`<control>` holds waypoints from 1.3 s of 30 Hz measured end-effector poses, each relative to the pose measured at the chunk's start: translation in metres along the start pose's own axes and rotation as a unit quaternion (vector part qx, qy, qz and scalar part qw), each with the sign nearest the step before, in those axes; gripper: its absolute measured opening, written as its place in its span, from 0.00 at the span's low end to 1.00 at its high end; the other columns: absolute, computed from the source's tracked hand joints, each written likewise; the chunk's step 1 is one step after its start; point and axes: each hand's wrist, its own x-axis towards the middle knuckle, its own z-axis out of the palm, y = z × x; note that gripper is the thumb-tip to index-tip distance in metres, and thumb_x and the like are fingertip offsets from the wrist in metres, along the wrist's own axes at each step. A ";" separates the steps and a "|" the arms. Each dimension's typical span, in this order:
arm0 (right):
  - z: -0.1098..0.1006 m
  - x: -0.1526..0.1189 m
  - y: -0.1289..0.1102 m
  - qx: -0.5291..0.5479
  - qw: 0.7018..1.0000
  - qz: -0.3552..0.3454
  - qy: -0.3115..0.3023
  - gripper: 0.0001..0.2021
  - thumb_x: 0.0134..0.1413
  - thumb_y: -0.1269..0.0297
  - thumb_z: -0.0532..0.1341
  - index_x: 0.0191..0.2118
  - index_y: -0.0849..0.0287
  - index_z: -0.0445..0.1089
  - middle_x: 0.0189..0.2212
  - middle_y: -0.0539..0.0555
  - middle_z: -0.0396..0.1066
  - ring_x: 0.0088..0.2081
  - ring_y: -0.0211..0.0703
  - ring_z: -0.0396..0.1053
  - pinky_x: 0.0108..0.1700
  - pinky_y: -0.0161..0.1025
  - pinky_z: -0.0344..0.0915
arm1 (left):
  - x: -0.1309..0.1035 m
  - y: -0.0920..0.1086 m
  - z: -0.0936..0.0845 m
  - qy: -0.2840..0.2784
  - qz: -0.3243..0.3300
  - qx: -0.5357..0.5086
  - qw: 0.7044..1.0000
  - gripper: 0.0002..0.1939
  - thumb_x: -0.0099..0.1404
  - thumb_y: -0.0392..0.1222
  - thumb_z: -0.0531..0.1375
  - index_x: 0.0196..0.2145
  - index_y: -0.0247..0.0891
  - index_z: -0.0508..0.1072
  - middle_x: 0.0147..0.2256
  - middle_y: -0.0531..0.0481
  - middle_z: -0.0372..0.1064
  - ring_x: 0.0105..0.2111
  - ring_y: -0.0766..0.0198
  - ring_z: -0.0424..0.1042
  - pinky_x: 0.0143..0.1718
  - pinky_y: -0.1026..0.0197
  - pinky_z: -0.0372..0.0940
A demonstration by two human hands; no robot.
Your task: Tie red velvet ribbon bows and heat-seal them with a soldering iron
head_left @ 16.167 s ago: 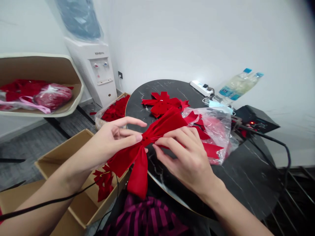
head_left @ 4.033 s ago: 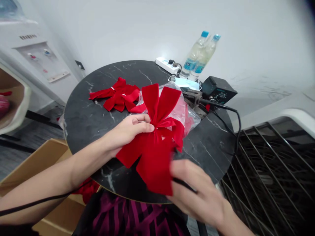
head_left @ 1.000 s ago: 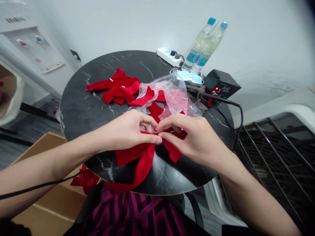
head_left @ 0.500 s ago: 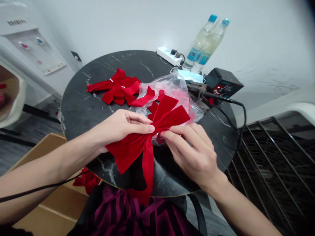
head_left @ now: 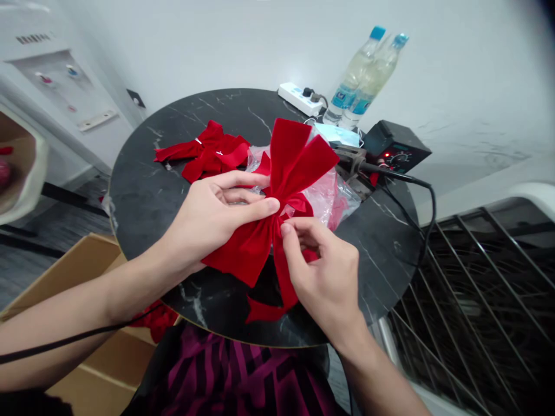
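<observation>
Between my hands, above the round black table (head_left: 191, 121), is a red velvet bow (head_left: 297, 162) with wide loops and long tails. My left hand (head_left: 221, 211) pinches it at the knot, its thumb on top. My right hand (head_left: 321, 260) is closed on the bow just below the knot, thumb against the fingertips, with a tail hanging beside it. Behind the bow lies a clear plastic bag (head_left: 325, 196) with red showing through. More red bows (head_left: 212, 149), with small white ties, rest at the back left of the table.
At the back right stand a white power strip (head_left: 299, 99), two bottles (head_left: 355, 86), a blue face mask (head_left: 338, 135) and a black box with a dial (head_left: 396, 147), its cable curving down. A cardboard box (head_left: 95, 370) holding red bows sits below left. A metal rack (head_left: 472, 289) is at right.
The bow has turned more upright and its loops have risen. My right hand has moved left and down, from beside the knot to just under it. My left hand still grips the knot.
</observation>
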 end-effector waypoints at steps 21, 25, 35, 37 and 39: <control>-0.063 0.019 0.017 -0.003 0.996 -0.003 -0.087 0.11 0.62 0.61 0.68 0.48 0.56 0.76 0.42 0.52 0.81 0.42 0.42 0.79 0.49 0.40 0.76 | -0.001 0.006 -0.012 -0.125 0.048 0.123 0.983 0.07 0.57 0.42 0.74 0.35 0.43 0.84 0.35 0.53 0.81 0.37 0.62 0.80 0.41 0.65 0.74; -0.056 0.025 0.012 -0.015 0.980 -0.022 -0.197 0.14 0.64 0.68 0.64 0.54 0.58 0.74 0.43 0.53 0.81 0.41 0.40 0.79 0.47 0.37 0.76 | 0.000 0.008 -0.017 -0.125 0.021 0.135 0.983 0.05 0.57 0.42 0.74 0.34 0.44 0.85 0.33 0.54 0.81 0.36 0.64 0.80 0.40 0.69 0.73; -0.141 0.041 0.040 -0.188 0.935 0.008 -0.300 0.09 0.64 0.59 0.63 0.42 0.52 0.81 0.37 0.51 0.82 0.34 0.43 0.78 0.32 0.35 0.73 | 0.005 0.008 -0.029 -0.185 -0.037 0.195 0.962 0.03 0.58 0.41 0.73 0.32 0.43 0.84 0.32 0.52 0.82 0.33 0.63 0.80 0.37 0.69 0.73; -0.155 0.051 0.058 -0.197 0.962 0.065 -0.175 0.10 0.59 0.55 0.68 0.39 0.55 0.82 0.33 0.54 0.81 0.30 0.43 0.76 0.26 0.34 0.69 | 0.008 0.008 -0.028 -0.166 -0.024 0.195 0.966 0.03 0.58 0.41 0.72 0.32 0.43 0.84 0.31 0.53 0.81 0.33 0.63 0.80 0.37 0.69 0.73; -0.156 0.065 0.081 -0.106 0.979 0.166 -0.051 0.14 0.52 0.53 0.73 0.37 0.59 0.82 0.28 0.57 0.80 0.24 0.40 0.72 0.21 0.32 0.64 | 0.012 0.008 -0.025 -0.160 -0.012 0.193 0.968 0.03 0.60 0.41 0.71 0.33 0.43 0.85 0.33 0.52 0.82 0.35 0.63 0.81 0.38 0.68 0.73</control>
